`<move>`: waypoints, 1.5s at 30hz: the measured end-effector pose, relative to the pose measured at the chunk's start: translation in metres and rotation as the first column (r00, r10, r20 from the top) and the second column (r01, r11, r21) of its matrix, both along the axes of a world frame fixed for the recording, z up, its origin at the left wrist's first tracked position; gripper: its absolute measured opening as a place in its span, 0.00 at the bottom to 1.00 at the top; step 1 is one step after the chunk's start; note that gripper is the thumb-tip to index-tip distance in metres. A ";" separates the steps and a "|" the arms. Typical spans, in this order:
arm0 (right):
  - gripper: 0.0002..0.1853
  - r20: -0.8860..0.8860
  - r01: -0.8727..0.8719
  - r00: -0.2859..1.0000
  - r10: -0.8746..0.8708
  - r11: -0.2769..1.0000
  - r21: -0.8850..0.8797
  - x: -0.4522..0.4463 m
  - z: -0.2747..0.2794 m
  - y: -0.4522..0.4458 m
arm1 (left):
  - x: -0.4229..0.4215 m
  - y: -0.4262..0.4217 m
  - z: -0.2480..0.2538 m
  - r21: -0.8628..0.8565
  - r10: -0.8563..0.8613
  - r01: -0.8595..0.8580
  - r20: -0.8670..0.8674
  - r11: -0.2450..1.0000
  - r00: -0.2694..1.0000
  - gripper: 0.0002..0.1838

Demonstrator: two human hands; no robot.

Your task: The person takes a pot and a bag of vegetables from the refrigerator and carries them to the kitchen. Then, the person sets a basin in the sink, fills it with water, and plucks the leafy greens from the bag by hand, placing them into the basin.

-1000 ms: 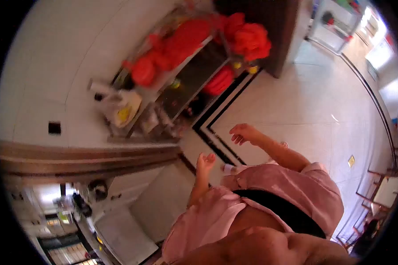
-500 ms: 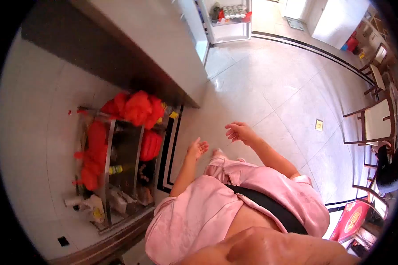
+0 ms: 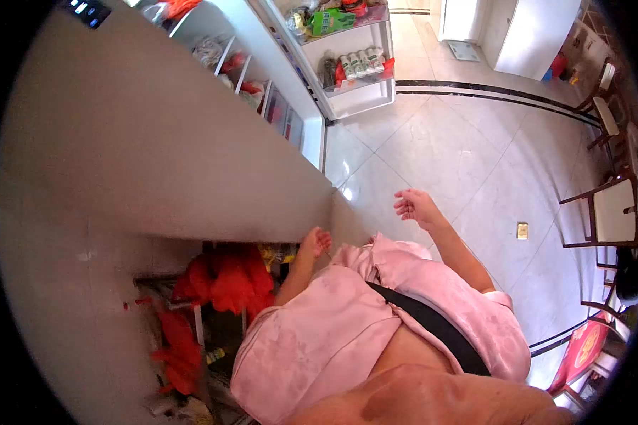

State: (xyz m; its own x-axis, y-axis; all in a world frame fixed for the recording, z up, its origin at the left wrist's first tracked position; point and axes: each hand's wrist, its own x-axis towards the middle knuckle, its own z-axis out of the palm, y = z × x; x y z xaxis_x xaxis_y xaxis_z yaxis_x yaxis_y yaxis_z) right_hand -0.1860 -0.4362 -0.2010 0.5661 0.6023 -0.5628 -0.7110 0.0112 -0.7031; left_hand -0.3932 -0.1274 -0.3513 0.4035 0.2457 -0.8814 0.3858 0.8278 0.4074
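Note:
My left hand [image 3: 315,242] hangs in front of my body with its fingers loosely apart and nothing in it. It is nearest to the grey side of a refrigerator [image 3: 191,163]. Farther right, my right hand [image 3: 416,207] is held out over the tiled floor, fingers slightly curled and apart, also holding nothing. Ahead, the refrigerator stands open, with bags on its inner shelves [image 3: 235,60]. Its open door [image 3: 361,103] carries a row of white bottles [image 3: 361,64] and a green package [image 3: 331,22].
At lower left a metal rack [image 3: 198,326] holds red plastic bags [image 3: 227,278]. Chairs [image 3: 612,212] line the right side, with a red box [image 3: 581,350] below them. A small brass plate [image 3: 522,231] is set in the floor. A white cabinet [image 3: 535,35] stands at the back.
I have moved forward, so the refrigerator fills more of the view and its shelves now show. The rack has slid down and back. My right hand has shifted to the right.

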 end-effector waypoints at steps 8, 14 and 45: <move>0.15 -0.036 -0.046 0.998 0.048 0.997 0.059 0.143 -0.010 0.081 | 0.200 0.062 0.060 0.158 -0.182 0.156 0.162 0.975 0.970 0.16; 0.13 -0.070 -0.237 0.968 0.239 0.971 0.037 0.282 -0.031 0.162 | 0.247 0.074 0.035 0.098 0.033 -0.048 0.154 0.994 0.987 0.11; 0.10 -0.179 -0.887 0.436 0.882 0.455 0.083 0.318 -0.040 0.513 | 0.241 0.076 0.083 0.177 0.523 -0.550 0.182 0.816 0.833 0.17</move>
State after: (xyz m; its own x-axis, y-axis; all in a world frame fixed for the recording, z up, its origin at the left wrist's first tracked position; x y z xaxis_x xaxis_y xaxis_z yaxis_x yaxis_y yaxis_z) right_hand 0.1319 0.0765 -0.2406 -0.3743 0.7040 -0.6036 -0.4285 -0.7085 -0.5607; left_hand -0.1526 -0.0510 -0.2687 0.2502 0.6291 -0.7360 -0.1569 0.7764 0.6103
